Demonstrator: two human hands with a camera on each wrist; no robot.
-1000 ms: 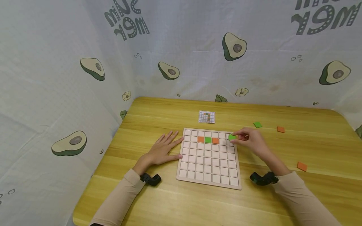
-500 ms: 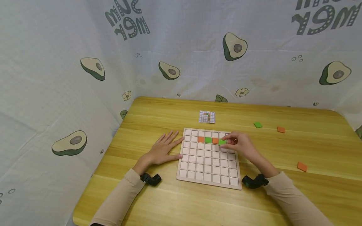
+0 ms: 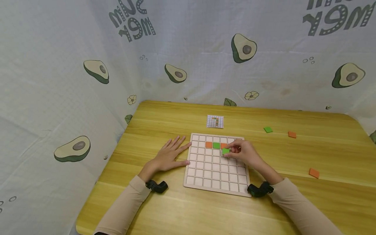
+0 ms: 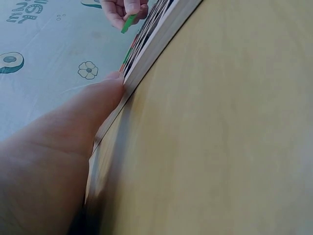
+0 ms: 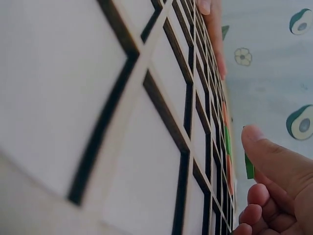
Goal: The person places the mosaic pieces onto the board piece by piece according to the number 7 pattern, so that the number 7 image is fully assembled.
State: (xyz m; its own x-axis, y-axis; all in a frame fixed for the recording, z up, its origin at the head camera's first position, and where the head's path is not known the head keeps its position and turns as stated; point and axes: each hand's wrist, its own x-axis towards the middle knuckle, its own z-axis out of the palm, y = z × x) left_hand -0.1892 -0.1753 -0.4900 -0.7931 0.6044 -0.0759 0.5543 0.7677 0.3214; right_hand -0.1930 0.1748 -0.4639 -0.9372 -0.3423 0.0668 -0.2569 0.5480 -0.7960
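Observation:
My right hand pinches a green square tile between thumb and fingers, just above a pale grid board. In the right wrist view the held tile stands apart from the board's surface. An orange tile, a green tile and another orange tile sit side by side in the board's second row; the held tile is just below the last one. My left hand lies flat on the table with fingers spread, its thumb and a fingertip touching the board's left edge.
A small printed card with a coloured grid lies behind the board. To the right are a loose green tile, an orange tile and another orange tile on the wooden table. A patterned curtain hangs behind.
My right hand has moved left over the board with the green tile, from the right edge to below the row's right-hand orange tile. The left hand has stayed in place.

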